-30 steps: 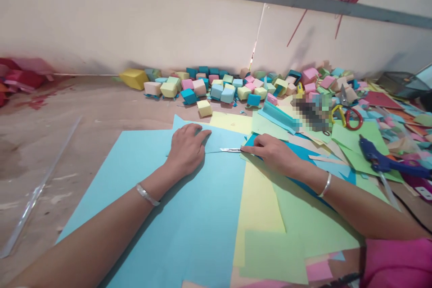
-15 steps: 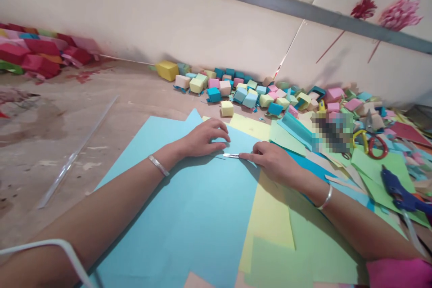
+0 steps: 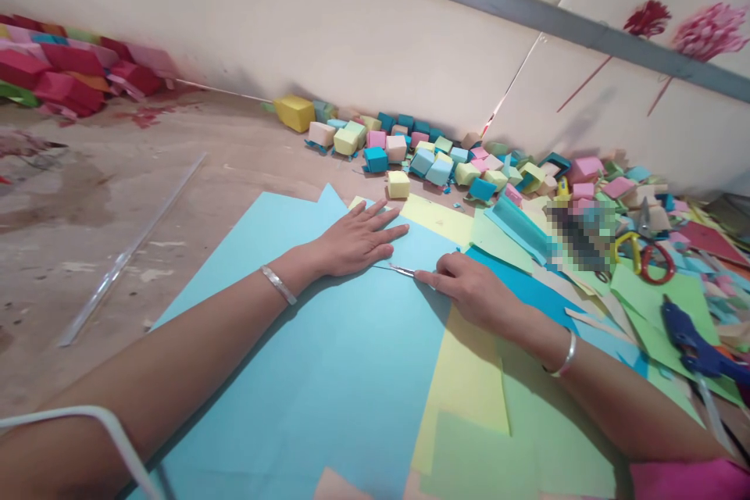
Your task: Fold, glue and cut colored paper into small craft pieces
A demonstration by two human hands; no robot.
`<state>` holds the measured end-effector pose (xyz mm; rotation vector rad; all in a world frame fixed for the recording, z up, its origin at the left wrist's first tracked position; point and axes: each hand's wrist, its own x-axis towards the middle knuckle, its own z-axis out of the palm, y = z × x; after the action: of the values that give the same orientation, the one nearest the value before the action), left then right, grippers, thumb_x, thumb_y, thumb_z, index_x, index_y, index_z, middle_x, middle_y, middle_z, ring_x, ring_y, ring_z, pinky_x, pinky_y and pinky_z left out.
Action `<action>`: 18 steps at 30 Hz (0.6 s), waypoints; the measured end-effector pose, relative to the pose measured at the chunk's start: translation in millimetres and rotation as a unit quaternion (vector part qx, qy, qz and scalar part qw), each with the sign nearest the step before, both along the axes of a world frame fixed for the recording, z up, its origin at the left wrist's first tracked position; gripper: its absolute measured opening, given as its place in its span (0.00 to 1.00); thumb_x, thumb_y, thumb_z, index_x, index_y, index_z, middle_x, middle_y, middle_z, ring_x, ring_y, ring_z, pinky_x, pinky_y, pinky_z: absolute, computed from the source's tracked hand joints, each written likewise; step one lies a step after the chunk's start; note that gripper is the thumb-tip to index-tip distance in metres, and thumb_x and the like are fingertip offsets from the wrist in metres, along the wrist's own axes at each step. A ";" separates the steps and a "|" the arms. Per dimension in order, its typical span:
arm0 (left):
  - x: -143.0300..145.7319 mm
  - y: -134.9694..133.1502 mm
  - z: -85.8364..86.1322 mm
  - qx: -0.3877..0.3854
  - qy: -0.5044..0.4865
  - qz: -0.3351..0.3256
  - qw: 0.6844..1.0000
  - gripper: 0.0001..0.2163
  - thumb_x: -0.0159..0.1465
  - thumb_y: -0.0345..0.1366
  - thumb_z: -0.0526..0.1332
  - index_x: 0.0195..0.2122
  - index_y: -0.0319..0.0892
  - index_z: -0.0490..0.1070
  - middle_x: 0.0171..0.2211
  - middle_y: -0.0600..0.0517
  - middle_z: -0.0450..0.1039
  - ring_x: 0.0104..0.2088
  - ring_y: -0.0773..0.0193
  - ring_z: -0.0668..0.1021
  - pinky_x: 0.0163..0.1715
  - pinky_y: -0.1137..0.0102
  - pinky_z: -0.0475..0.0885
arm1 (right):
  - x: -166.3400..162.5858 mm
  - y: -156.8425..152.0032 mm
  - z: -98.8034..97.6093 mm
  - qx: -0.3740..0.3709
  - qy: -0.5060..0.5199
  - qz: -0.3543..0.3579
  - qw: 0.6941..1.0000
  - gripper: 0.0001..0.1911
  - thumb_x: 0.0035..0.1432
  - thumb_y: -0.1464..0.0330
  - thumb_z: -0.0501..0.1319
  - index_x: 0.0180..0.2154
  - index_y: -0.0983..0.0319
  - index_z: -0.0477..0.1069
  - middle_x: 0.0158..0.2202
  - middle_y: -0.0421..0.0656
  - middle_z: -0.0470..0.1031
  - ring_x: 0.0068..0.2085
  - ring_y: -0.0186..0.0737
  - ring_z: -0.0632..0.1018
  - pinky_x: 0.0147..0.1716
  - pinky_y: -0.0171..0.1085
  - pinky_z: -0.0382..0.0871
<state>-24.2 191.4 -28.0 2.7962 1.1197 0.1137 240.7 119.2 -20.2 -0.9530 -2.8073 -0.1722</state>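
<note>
We see the left hand (image 3: 357,241) lying flat, fingers spread and released, on the light blue sheet (image 3: 328,375) at the centre of the frame. Just right of it the right hand (image 3: 472,293) pinches a small metal blade (image 3: 401,271), whose tip rests on the same sheet close to the left fingertips. A yellow sheet (image 3: 462,383) overlaps the blue one at lower right. Paper cubes (image 3: 422,156) line the wall above; scissors (image 3: 644,254) and a blue glue gun (image 3: 697,344) lie at the far right
</note>
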 end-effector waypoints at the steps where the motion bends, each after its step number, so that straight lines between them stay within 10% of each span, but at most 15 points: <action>1: 0.9 -0.8 0.4 0.002 0.005 0.005 1.000 0.23 0.72 0.45 0.45 0.67 0.52 0.53 0.71 0.52 0.43 0.70 0.48 0.45 0.65 0.46 0.40 | -1.0 0.1 0.1 0.002 -0.004 0.001 1.000 0.19 0.67 0.75 0.50 0.57 0.58 0.66 0.32 0.43 0.66 0.31 0.36 0.63 0.28 0.34 0.54; 18: 3.9 -2.7 0.9 -0.012 0.016 0.017 1.000 0.24 0.72 0.47 0.42 0.68 0.54 0.50 0.71 0.52 0.40 0.70 0.49 0.46 0.63 0.44 0.38 | -3.4 -13.0 5.3 -0.026 -0.051 0.028 0.998 0.23 0.63 0.81 0.47 0.58 0.65 0.60 0.34 0.45 0.64 0.34 0.40 0.61 0.32 0.38 0.57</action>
<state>-20.3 188.7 -27.2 2.7689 1.1688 0.0576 237.3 106.3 -14.9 -0.8998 -2.9423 -0.1461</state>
